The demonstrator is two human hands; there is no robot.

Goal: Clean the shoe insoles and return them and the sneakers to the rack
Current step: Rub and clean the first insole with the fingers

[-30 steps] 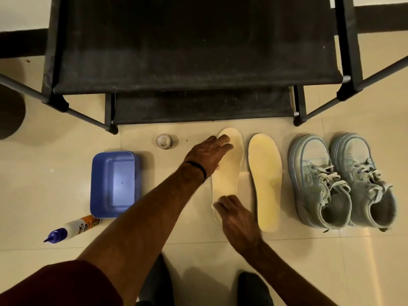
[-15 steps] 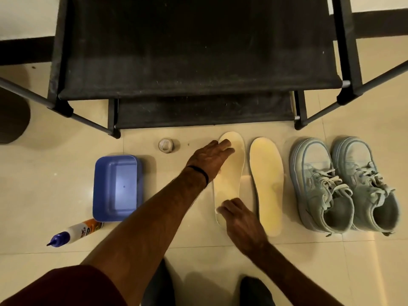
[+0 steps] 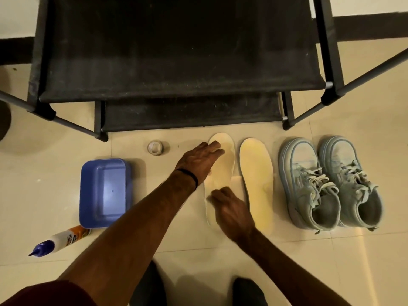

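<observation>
Two pale yellow insoles lie side by side on the tiled floor in front of the black shoe rack [image 3: 176, 62]. My left hand [image 3: 198, 160] presses with straight fingers on the toe end of the left insole [image 3: 220, 173]. My right hand [image 3: 229, 208] rests with bent fingers on that insole's heel half; what lies under its palm is hidden. The right insole [image 3: 256, 184] lies untouched. To its right a pair of light blue sneakers stands, one [image 3: 306, 186] beside the other [image 3: 353, 180], with laces loose.
A blue plastic tub [image 3: 104, 191] sits on the floor to the left. A white squeeze bottle [image 3: 59, 240] with a blue cap lies at the tub's near corner. A small round jar [image 3: 155, 147] stands near the rack's foot. My dark shoes [image 3: 247, 292] show at the bottom edge.
My right hand has slid a little up the left insole from its heel. My left hand stays pressed on the toe end.
</observation>
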